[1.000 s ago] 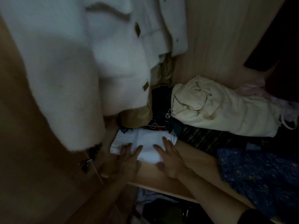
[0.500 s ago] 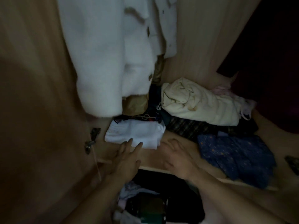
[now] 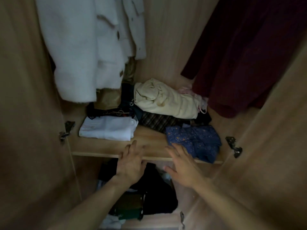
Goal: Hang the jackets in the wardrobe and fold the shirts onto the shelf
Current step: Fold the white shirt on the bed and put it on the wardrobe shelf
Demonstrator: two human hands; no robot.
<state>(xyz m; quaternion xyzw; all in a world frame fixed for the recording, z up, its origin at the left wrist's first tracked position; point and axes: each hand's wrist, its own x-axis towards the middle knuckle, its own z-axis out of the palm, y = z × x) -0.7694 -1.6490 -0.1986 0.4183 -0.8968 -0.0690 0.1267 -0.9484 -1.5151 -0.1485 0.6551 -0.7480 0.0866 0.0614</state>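
A folded white shirt [image 3: 108,128] lies on the left part of the wooden wardrobe shelf [image 3: 149,138]. My left hand [image 3: 131,163] hovers at the shelf's front edge, fingers straight and spread, holding nothing. My right hand [image 3: 182,165] is beside it, also spread and empty, just in front of a blue patterned garment [image 3: 196,140]. Neither hand touches the white shirt. White fluffy jackets [image 3: 86,47] hang above the shelf at the left. A dark red garment [image 3: 249,55] hangs at the right.
A cream bundle [image 3: 164,100] lies at the back of the shelf over dark and checked clothes [image 3: 157,121]. Dark clothes [image 3: 149,196] fill the compartment below. Open wardrobe doors with metal hinges, one [image 3: 66,130] left and one [image 3: 234,146] right, flank the opening.
Both hands have let go of the folded white shirt and drawn back towards me to the shelf's front edge. The view has pulled back, showing more of the wardrobe.
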